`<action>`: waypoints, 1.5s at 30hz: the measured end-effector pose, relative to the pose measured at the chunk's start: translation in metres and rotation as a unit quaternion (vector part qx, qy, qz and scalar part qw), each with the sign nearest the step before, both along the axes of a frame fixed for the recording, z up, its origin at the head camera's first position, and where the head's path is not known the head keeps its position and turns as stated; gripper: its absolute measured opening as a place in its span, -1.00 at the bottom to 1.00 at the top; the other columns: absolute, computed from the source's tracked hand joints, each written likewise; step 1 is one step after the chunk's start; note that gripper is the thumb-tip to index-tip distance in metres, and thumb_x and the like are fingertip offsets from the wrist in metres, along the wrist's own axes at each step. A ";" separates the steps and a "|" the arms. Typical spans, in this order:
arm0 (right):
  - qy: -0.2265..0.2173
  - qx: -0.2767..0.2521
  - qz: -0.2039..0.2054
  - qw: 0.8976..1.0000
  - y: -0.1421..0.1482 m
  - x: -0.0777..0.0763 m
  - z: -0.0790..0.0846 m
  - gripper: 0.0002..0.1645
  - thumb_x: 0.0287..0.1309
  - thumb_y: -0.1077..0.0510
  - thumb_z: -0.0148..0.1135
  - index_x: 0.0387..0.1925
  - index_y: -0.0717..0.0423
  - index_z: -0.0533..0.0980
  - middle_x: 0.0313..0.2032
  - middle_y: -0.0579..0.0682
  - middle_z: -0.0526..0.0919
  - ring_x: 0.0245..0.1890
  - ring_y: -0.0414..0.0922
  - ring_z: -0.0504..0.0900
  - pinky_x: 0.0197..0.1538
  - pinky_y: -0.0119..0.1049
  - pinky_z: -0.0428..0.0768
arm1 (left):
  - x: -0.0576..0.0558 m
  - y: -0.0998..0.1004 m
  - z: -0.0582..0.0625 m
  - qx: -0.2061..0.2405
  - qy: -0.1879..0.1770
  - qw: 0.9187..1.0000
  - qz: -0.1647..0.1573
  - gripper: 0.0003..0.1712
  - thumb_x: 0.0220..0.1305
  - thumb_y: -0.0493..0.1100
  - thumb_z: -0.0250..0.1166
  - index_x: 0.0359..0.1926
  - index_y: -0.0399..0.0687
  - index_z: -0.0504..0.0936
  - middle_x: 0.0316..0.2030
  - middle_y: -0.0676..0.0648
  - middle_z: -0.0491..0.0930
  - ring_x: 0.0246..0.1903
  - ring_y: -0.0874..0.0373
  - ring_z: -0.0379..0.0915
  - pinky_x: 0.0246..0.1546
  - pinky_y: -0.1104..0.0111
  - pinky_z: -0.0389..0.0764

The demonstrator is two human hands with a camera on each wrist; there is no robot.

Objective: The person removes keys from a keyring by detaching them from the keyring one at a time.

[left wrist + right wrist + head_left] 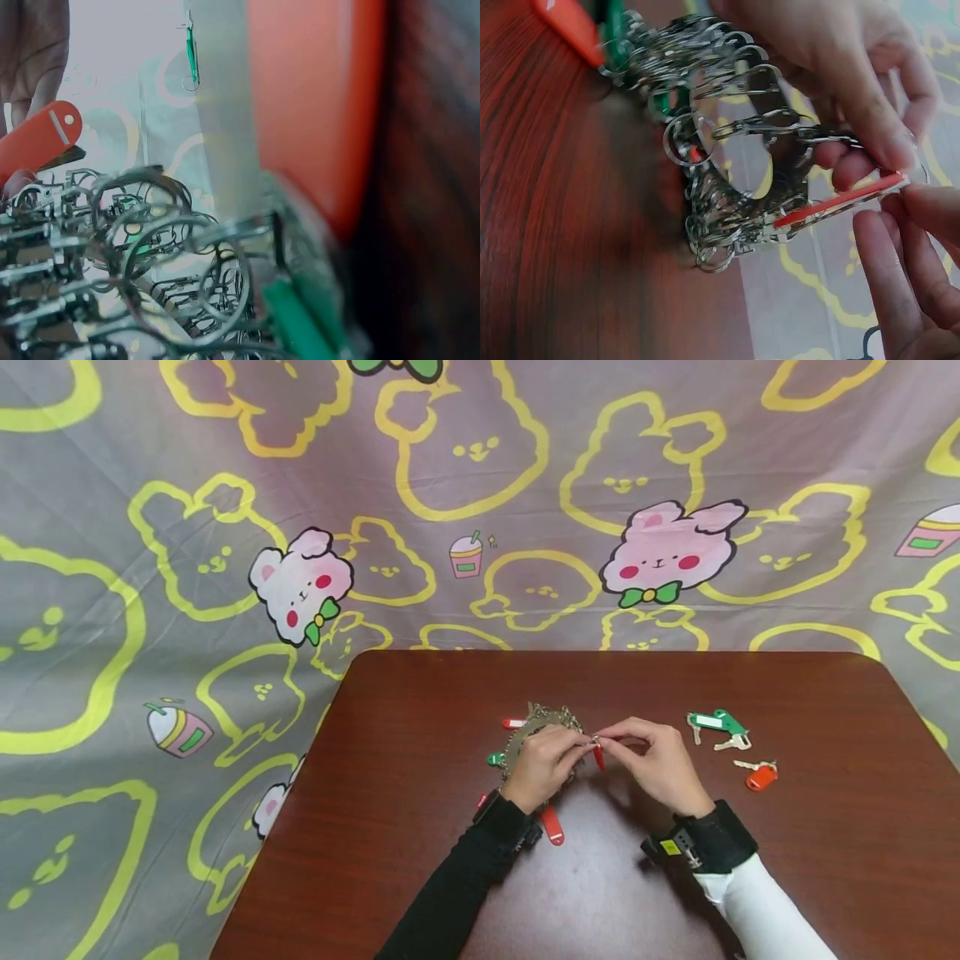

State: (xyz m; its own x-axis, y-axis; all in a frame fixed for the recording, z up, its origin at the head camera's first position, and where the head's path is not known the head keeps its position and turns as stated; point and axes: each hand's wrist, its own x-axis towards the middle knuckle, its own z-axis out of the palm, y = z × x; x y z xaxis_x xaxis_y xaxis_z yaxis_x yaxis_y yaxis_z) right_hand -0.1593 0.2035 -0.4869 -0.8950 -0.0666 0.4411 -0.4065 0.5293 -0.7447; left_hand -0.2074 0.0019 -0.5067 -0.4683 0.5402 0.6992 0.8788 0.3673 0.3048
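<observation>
Red tag (599, 758) at tips of right grip (662, 767)

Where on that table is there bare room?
The red-brown wood-grained table is bare along its left side, up to the cluster of silvery metal clips and coloured tags, and right of the loose orange plastic key tag. It's crowded mid-table, where the left grip and right grip meet.

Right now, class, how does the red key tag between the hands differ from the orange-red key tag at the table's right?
The red key tag hangs between the left hand and right hand; the orange-red key tag lies untouched on the table. In the head view, the red key tag looks narrow; the orange-red key tag shows its broad face. Both are reddish.
</observation>
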 end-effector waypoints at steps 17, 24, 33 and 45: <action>0.062 0.042 0.002 0.997 -0.003 0.004 0.006 -0.68 0.06 0.43 0.52 -0.14 0.09 0.77 -0.28 -0.12 0.76 -0.31 -0.28 0.71 -0.22 -0.64 0.59 | 0.000 0.001 0.000 -0.006 0.038 0.999 0.016 -0.91 0.32 -0.18 0.46 -0.20 -0.08 0.78 -0.38 0.07 0.77 -0.34 0.30 0.67 -0.10 0.52 0.63; 0.111 0.062 0.028 0.992 -0.002 0.004 0.003 -0.62 0.04 0.54 0.44 -0.18 0.10 0.78 -0.29 -0.08 0.66 -0.40 -0.31 0.54 -0.32 -0.66 0.44 | 0.001 0.002 0.001 -0.003 0.029 1.000 0.009 -0.93 0.34 -0.17 0.44 -0.26 -0.08 0.75 -0.40 0.07 0.74 -0.32 0.29 0.66 -0.10 0.49 0.63; 0.035 0.012 -0.004 0.999 -0.001 0.001 -0.001 -0.73 0.10 0.39 0.52 -0.18 0.05 0.79 -0.29 -0.14 0.79 -0.27 -0.34 0.71 -0.19 -0.64 0.60 | 0.002 0.001 -0.002 0.018 0.011 0.999 0.025 -0.93 0.33 -0.16 0.45 -0.22 -0.04 0.79 -0.38 0.08 0.77 -0.36 0.32 0.65 -0.20 0.55 0.61; 0.101 0.014 0.033 0.994 -0.005 0.004 0.004 -0.57 0.03 0.54 0.46 -0.08 0.13 0.76 -0.25 -0.07 0.71 -0.28 -0.21 0.70 -0.15 -0.68 0.57 | 0.001 0.001 0.000 0.024 -0.002 0.999 0.027 -0.90 0.30 -0.18 0.48 -0.21 -0.09 0.78 -0.33 0.03 0.80 -0.30 0.27 0.70 -0.15 0.55 0.63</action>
